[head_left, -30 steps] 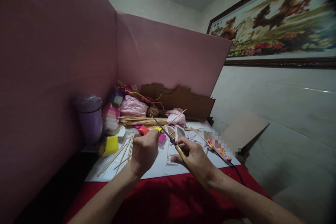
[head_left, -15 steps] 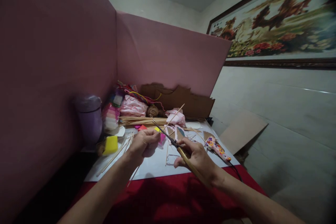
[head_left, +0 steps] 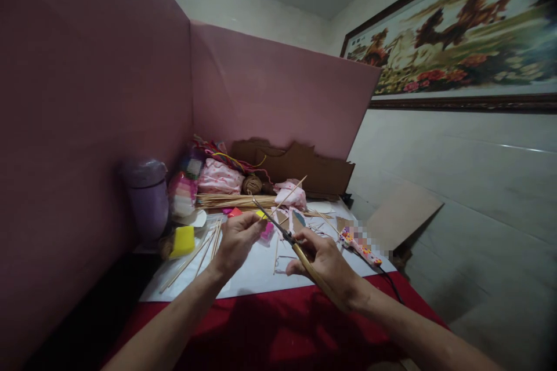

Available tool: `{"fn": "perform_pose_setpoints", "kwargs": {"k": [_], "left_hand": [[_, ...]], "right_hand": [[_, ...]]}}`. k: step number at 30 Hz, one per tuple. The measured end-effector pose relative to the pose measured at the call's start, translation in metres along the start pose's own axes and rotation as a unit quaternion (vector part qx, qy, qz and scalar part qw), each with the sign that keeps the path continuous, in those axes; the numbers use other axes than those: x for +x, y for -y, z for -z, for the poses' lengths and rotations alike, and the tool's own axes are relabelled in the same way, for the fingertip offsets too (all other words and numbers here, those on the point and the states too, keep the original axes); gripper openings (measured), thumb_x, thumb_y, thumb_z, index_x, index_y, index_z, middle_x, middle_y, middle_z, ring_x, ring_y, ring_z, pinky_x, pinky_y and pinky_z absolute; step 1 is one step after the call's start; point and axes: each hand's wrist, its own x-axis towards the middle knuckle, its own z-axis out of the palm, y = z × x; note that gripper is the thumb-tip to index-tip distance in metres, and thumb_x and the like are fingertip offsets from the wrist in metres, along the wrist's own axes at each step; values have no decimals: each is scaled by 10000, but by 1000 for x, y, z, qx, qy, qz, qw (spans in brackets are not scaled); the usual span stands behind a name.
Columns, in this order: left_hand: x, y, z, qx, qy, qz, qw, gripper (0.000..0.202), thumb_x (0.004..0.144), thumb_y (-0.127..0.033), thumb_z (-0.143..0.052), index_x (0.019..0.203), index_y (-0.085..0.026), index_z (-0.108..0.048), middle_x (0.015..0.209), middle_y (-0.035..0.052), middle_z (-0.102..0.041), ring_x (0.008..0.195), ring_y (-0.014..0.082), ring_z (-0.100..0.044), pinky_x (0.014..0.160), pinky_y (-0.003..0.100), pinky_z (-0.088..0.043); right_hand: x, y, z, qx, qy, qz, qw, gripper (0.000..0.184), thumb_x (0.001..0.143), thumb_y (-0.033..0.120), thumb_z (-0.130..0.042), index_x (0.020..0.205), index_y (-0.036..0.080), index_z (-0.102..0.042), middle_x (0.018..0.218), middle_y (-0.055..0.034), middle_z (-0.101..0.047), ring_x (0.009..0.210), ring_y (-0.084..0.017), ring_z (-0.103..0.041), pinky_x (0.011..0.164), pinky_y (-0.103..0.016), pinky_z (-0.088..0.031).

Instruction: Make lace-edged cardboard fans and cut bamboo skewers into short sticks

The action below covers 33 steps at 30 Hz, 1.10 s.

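My left hand pinches a thin wooden stick between thumb and fingers. The stick slants up and to the right, past the scissor blades. In my right hand is a pair of scissors with gold-coloured handles. Its dark blades point up and left, crossing the stick close to my left fingertips. Whether the blades touch the stick I cannot make out. Below the hands lies white paper or board, with small cut pieces and a bent wire-like shape behind the scissors.
Loose sticks and a yellow block lie at the left, near a purple bin. Behind are a stick bundle, twine and torn cardboard. A patterned glue gun with a cord rests at the right.
The stick end that showed below my left wrist is out of sight. My left fingers have shifted slightly, still holding the stick. The scissors stay almost in place.
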Motion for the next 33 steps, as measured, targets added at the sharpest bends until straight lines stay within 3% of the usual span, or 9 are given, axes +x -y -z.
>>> {"fn": "perform_pose_setpoints", "kwargs": {"k": [7,10,13,16,18,23,28,30,33], "left_hand": [[6,-2,9,-144,164,138,966,415,621,-360,-716,527,-188,-350,404,-109,-243,321,7,-89,303,173,-41],[7,2,8,-119,160,136,970,383,654,-399,-678,553,-188,-375,405,-102,-284,306,12,-108,297,173,-61],[6,9,2,19,34,0,999,284,711,-415,-615,630,-167,-503,439,-54,-415,328,43,-260,328,180,-163],[2,14,-2,202,-84,-192,957,229,744,-355,-586,629,-157,-570,559,13,-539,505,90,-456,474,202,-320],[1,14,-2,243,-98,-233,936,238,748,-333,-581,587,-158,-562,563,11,-527,548,96,-463,520,209,-332],[3,3,1,18,26,-19,999,299,703,-403,-631,593,-155,-505,423,-75,-327,351,31,-220,346,175,-136],[5,-1,7,-167,159,149,962,398,613,-348,-722,541,-177,-370,389,-103,-291,299,-2,-122,284,152,-65],[7,1,9,-186,169,170,953,393,598,-317,-735,551,-174,-372,392,-102,-307,294,-7,-136,276,138,-83],[12,4,12,-186,92,126,970,359,600,-312,-735,577,-163,-410,386,-100,-332,280,-10,-164,271,123,-93]], "right_hand": [[-1,-4,7,-12,12,37,999,418,602,425,-762,833,199,-497,552,84,-392,516,-88,-303,481,-219,-259],[-1,-6,7,-23,9,41,999,397,614,412,-757,823,195,-498,547,86,-374,516,-87,-301,481,-217,-255],[0,-7,4,-33,-9,27,999,357,645,405,-735,818,191,-508,551,80,-394,520,-88,-322,486,-214,-261],[-1,-8,-1,-37,-26,9,999,334,661,402,-724,808,194,-509,549,78,-412,519,-89,-331,482,-211,-263],[-2,-8,-2,-34,-27,4,999,327,667,401,-718,803,196,-503,547,80,-413,517,-88,-333,480,-209,-266],[-3,-9,-1,-15,-9,20,1000,370,641,392,-740,828,195,-488,553,86,-404,512,-85,-325,477,-208,-271],[-1,-6,2,-6,-6,44,999,416,594,372,-775,838,192,-491,543,96,-378,505,-77,-290,473,-206,-255],[0,-5,4,-2,2,44,999,403,596,376,-770,831,191,-499,542,96,-379,507,-77,-295,472,-203,-256],[1,-10,7,12,26,26,999,369,623,401,-740,825,192,-515,573,78,-428,528,-84,-354,484,-197,-290]]}}
